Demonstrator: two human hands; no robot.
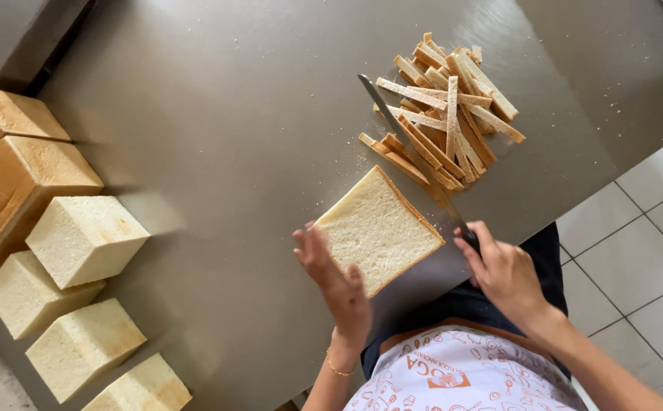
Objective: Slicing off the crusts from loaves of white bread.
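Four trimmed bread blocks [80, 236] are waiting aside; crust strips [446, 122] are piling up. Left hand [331, 278], fingers apart, is steadying the bread stack [377, 228]; right hand [503, 270] is gripping the knife [411, 152].

Steel table [217, 114] gleaming under soft light, fine crumbs scattered, and pale square floor tiles [643, 251] off its right edge.

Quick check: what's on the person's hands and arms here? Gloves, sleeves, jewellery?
No gloves: both the left hand and right hand are bare. Forearms are uncovered, no sleeves in view. A thin gold-coloured bracelet sits on the left wrist. Nothing shows on the right wrist.
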